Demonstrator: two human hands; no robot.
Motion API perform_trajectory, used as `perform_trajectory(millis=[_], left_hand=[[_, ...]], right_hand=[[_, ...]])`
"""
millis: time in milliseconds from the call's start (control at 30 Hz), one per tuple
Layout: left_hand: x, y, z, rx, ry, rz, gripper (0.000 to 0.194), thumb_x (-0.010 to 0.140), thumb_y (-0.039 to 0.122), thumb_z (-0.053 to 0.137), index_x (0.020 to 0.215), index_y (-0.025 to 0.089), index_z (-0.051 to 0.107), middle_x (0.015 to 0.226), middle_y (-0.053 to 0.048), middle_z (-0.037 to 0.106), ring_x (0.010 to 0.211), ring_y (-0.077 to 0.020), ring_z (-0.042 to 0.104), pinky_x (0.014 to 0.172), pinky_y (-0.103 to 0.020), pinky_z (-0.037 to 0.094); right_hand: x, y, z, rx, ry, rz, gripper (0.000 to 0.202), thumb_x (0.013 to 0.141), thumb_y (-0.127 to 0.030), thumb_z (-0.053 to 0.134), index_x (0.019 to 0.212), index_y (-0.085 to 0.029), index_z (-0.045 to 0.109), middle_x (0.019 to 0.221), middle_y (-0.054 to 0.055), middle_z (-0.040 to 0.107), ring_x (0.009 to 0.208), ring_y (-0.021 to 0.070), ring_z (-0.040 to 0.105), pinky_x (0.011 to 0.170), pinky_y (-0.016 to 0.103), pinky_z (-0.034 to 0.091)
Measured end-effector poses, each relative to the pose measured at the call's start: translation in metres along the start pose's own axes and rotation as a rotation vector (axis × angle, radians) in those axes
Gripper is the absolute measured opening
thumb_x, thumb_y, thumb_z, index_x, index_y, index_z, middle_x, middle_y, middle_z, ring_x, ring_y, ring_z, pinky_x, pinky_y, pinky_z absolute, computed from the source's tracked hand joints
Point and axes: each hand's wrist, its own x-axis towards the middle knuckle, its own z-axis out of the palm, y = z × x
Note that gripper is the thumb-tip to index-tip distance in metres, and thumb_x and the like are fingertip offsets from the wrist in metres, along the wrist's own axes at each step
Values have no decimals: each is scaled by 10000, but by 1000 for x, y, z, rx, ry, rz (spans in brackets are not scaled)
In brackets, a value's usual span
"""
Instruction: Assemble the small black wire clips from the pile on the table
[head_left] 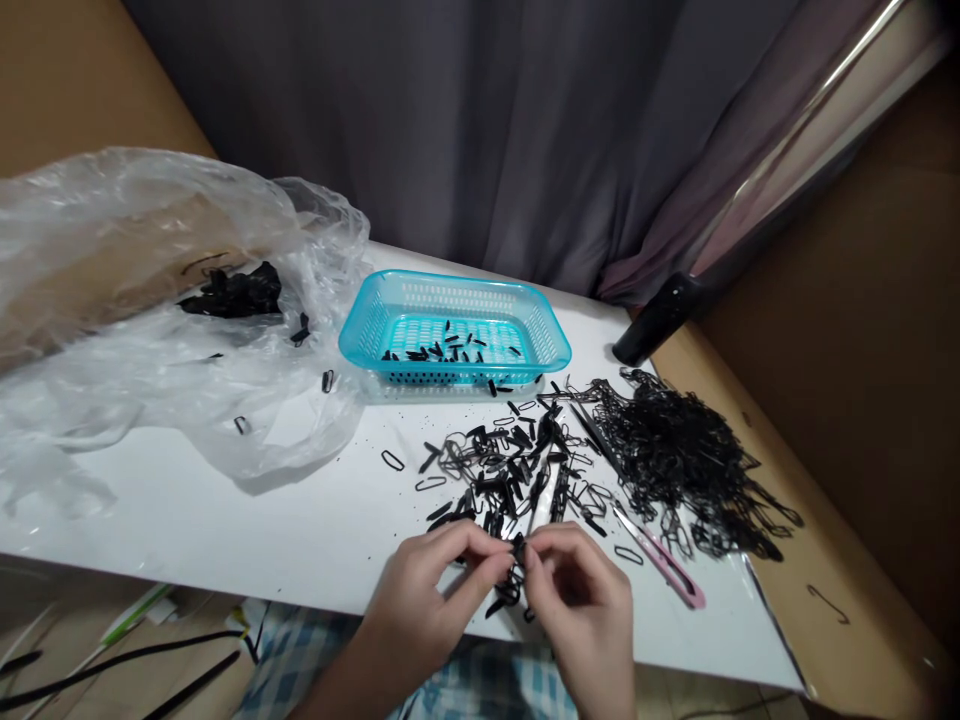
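At the front edge of the table, my left hand point(431, 580) and my right hand point(581, 590) pinch a small black piece point(517, 546) between their fingertips. Its exact kind is too small to make out. Just beyond my fingers spreads a scatter of short black pieces and thin wire-like loops point(499, 485), with a pale strip point(545, 490) lying among them. To the right of my right hand rests a pink craft knife point(664, 560). Behind the scatter stands a turquoise plastic basket point(454, 281), with several short black pieces on its bottom.
A tangled heap of black loops point(682, 460) lies on the right, near a black cylinder point(656, 320). Clear plastic bags point(247, 430) with a black bundle point(240, 290) cover the left side. Cardboard walls flank the white table point(300, 520), and a grey curtain point(420, 130) hangs behind.
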Motion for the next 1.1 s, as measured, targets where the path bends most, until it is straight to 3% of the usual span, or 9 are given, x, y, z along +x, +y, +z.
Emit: perform_trajectory(millis=[133,300,500,733,867,1000,1100], left_hand=[[-3,-3,6,61,21,91,140,928,203,553,832,199,656,760,4,715,698,-141,678,658,-230,503],[-3,-3,7,54,21,87,153,933,210,548,827,200,657,750,0,709,684,-143,670,645,-233,501],[2,2,0,-44,-10,-10,162,926,251,563,813,207,671,762,2,703,717,-149,655,667,-234,488],[4,4,-6,-392,-164,-187,197,956,355,543,872,199,629,703,22,597,651,-129,579,615,-218,473],[7,6,-8,-478,-209,-227,225,953,394,556,865,193,608,687,34,565,620,-115,550,616,-214,470],[8,5,-7,-451,-169,-241,213,937,371,577,837,188,619,676,28,586,626,-116,575,617,-206,492],[6,3,-3,-338,-47,-220,189,911,333,587,801,187,634,657,17,622,614,-127,614,585,-199,511]], right_hand=[[-1,-2,6,-130,135,-80,77,845,-170,634,779,-209,626,715,-18,605,513,106,471,483,224,378],[0,-2,8,-211,165,-140,88,843,-151,632,783,-210,609,697,-24,598,491,101,483,462,206,400],[1,-3,8,-171,107,-125,95,851,-153,618,777,-210,602,689,-26,589,494,101,479,456,202,398],[1,-4,7,-112,67,-120,90,847,-136,609,792,-207,619,714,-19,598,503,101,480,467,210,392],[3,-3,9,-124,62,-132,106,849,-119,596,797,-210,605,717,-26,582,498,95,475,468,205,394],[3,-3,11,-106,98,-114,108,859,-120,592,804,-213,598,719,-29,572,496,91,463,466,202,388],[2,-3,10,-30,88,-104,125,856,-103,577,803,-215,595,748,-18,576,515,95,472,473,209,383]])
